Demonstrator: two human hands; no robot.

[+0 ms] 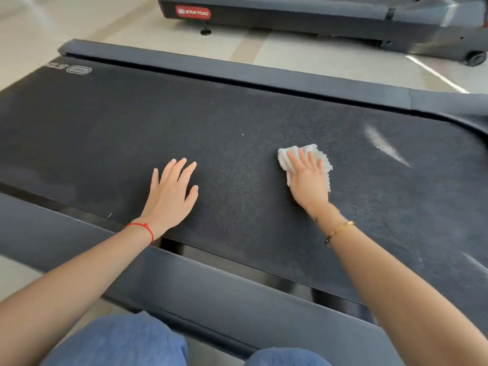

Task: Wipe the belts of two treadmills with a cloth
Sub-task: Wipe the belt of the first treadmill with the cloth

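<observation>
Pressing flat on a crumpled white textured cloth [306,159], the right hand [307,180] lies palm down with its fingers spread and straight; the grip is not clamped around the cloth but bears on top of it, pinning it to the surface. The cloth shows beyond the fingertips and along both sides of the hand. It rests on the dark grey speckled belt of the near treadmill [237,143], right of the belt's middle.

The left hand [171,191] lies palm down directly on the same belt, fingers apart and extended, holding nothing. It sits well apart from the right hand, nearer the belt's closer edge. A thin red cord bracelet [145,229] circles the left wrist; a fine gold chain bracelet [339,229] circles the right wrist.

A pale streak of reflected light [383,146] marks the belt to the right of the cloth. A white printed logo [78,70] is visible at the belt's far left end, too blurred to read. Dark grey side rails [237,72] run along both long edges of the belt.

Blue denim-clad knees [118,342] show at the bottom edge, just beside the near rail. A second dark grey treadmill [317,19] stands on the pale tiled floor [317,56] beyond, carrying a red oval brand badge [192,12] on its end.
</observation>
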